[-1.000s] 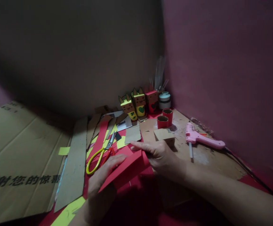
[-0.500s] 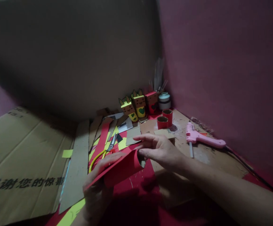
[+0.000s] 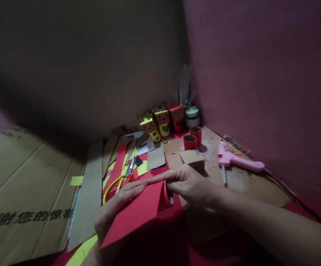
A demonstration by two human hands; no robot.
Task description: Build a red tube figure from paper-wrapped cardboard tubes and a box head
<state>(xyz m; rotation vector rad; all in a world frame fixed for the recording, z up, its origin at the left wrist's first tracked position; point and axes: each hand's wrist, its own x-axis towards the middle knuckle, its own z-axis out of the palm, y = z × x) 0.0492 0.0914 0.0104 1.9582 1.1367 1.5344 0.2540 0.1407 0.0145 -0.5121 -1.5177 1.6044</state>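
Lying past the left hand are scissors and paper scraps; both it and the right hand clamp red paper at lower centre, long axis slanting toward upper right.

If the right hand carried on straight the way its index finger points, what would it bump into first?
Probably the left hand: the right hand points its index finger leftward at it, along the red paper. Their fingers seem to meet or nearly so, though depth is unclear.
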